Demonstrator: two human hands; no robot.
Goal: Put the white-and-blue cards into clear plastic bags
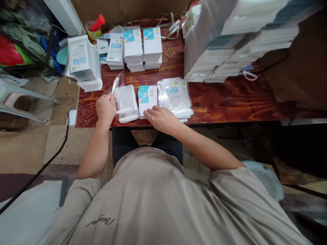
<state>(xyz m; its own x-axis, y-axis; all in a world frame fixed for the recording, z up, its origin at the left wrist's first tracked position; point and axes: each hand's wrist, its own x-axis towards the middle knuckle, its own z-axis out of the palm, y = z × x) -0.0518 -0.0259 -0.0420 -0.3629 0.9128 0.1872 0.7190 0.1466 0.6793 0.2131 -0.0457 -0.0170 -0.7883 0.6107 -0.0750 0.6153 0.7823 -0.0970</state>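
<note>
My left hand point(105, 108) pinches the edge of a clear plastic sleeve point(118, 82) that stands up over a pile of empty clear sleeves point(126, 101) near the table's front edge. My right hand point(158, 116) rests with curled fingers on the near edge of a small stack of white cards with a blue corner point(147, 98). Just right of it lies a pile of cards packed in clear sleeves point(175, 95).
The wooden table point(230, 100) carries stacks of white cards at the back point(141, 47), another stack at the left corner point(83, 63), and tall white piles at the right point(230, 44). A yellow tape roll with a red cap point(95, 28) stands behind. A black cable point(38, 173) crosses the floor at left.
</note>
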